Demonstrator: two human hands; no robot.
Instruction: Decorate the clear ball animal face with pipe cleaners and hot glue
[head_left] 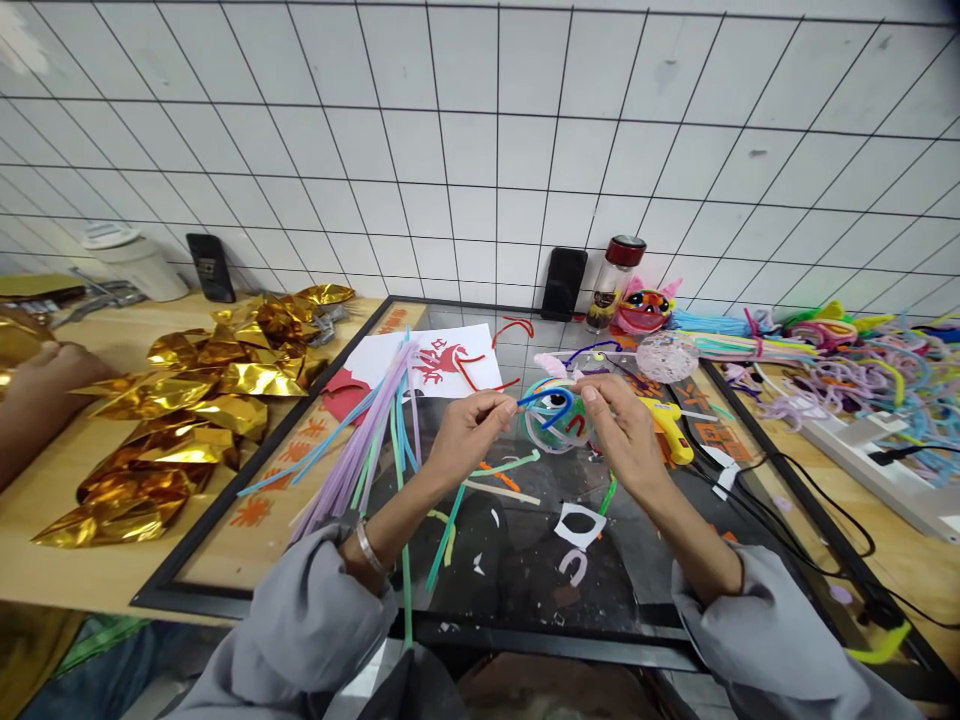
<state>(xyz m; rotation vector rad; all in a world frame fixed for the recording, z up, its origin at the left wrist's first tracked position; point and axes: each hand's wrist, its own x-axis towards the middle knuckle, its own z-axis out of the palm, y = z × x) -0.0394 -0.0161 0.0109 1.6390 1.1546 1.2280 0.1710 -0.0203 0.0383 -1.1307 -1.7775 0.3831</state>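
Observation:
Between finger and thumb, my left hand [474, 432] grips one end of a blue pipe cleaner [559, 412] bent into a loop. My right hand [624, 435] pinches at the far side of this bend; its exact grip is partly hidden. Behind the loop lies a round green-and-white face [541, 430] with an eye and a red mouth piece, partly covered by the blue strand. A pale pink tuft [551, 364] shows above it. Left of my left hand lies a bundle of lilac, blue and green pipe cleaners [375, 430].
A yellow glue gun [675, 432] with black cables lies at right, near a power strip [877, 470]. White paper [360, 352] with red cut-outs, a glass bottle [613, 285] and a phone [564, 284] are behind. Gold foil [187, 400] and another person's hand [49, 385] are left.

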